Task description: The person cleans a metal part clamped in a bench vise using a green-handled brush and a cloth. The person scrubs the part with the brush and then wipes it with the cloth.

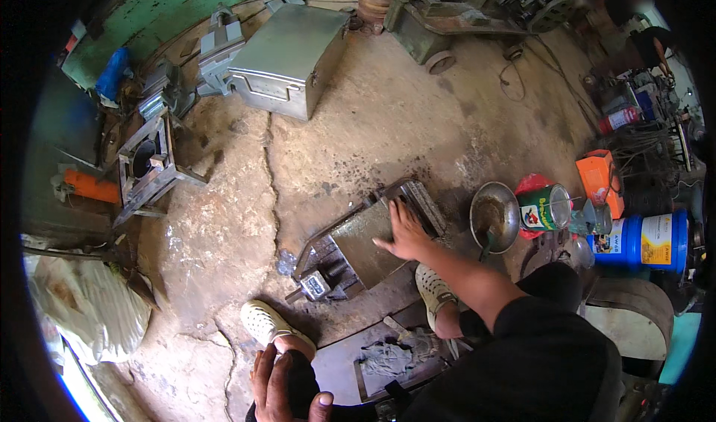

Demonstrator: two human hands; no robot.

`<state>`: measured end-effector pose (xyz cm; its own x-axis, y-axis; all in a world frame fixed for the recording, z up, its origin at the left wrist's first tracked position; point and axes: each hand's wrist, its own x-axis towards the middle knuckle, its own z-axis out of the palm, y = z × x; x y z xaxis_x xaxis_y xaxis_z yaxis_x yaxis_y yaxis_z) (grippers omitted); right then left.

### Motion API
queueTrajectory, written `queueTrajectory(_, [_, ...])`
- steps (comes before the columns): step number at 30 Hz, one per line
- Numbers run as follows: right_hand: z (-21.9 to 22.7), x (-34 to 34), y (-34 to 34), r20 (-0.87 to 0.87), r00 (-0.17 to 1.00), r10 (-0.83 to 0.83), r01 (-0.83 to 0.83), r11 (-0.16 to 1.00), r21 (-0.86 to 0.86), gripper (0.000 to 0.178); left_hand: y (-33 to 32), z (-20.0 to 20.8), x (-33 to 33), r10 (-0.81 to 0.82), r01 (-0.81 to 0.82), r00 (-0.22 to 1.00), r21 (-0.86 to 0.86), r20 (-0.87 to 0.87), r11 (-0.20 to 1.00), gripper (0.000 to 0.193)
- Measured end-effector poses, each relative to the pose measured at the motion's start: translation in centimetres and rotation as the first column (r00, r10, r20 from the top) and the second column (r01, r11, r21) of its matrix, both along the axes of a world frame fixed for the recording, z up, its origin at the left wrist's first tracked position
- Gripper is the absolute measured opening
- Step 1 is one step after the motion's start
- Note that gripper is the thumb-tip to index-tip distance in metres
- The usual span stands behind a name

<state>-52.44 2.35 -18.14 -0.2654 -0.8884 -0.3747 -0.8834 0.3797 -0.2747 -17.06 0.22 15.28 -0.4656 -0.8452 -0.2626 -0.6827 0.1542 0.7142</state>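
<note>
My right hand [406,232] lies with fingers spread on the flat, dark, wet-looking plate of a heavy metal vise-like machine part [365,244] on the floor. A squared metal block [315,285] sticks out at its near left end, and a ridged dark edge runs along its far right side. Down by my left knee, my left hand [277,385] is lifted with its fingers and thumb apart, nothing visible in it. My two pale clogs [262,322] stand on the near side of the part.
A metal bowl [485,205] with a handled tool in it, a green can [538,211] and a blue bucket [630,241] stand at right. Near my feet lie a grey rag [386,358] and a brush [403,329]. A metal box [291,49] and a frame stand [142,187] are farther off.
</note>
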Motion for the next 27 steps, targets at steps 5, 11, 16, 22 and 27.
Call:
queueTrajectory(5, [0.2,-0.4,1.8,-0.041,0.987,0.152,-0.139,0.964,0.224,0.117,0.2,0.0,0.2,0.090,-0.091,0.995,-0.017,-0.052,0.996,0.062])
queueTrajectory(11, [-0.8,-0.7,1.0,-0.038,0.992,0.117,-0.112,0.989,0.100,0.114,0.3,-0.2,0.4,0.020,-0.020,0.999,-0.017,-0.027,1.000,0.063])
queueTrajectory(16, [-0.3,-0.8,1.4,0.007,0.993,0.122,-0.122,0.985,0.126,0.112,0.1,0.1,0.7,0.074,-0.074,0.997,0.013,-0.017,0.997,0.062])
queueTrajectory(22, [0.5,-1.3,1.6,-0.024,0.980,0.199,-0.195,0.974,0.112,0.109,0.2,0.1,0.8,0.047,-0.047,0.998,0.019,-0.031,0.999,0.063])
queueTrajectory(27, [-1.4,-1.1,0.4,-0.040,0.990,0.134,-0.134,0.991,-0.010,0.108,0.8,0.2,1.2,0.075,-0.073,0.995,0.037,-0.059,0.997,0.063])
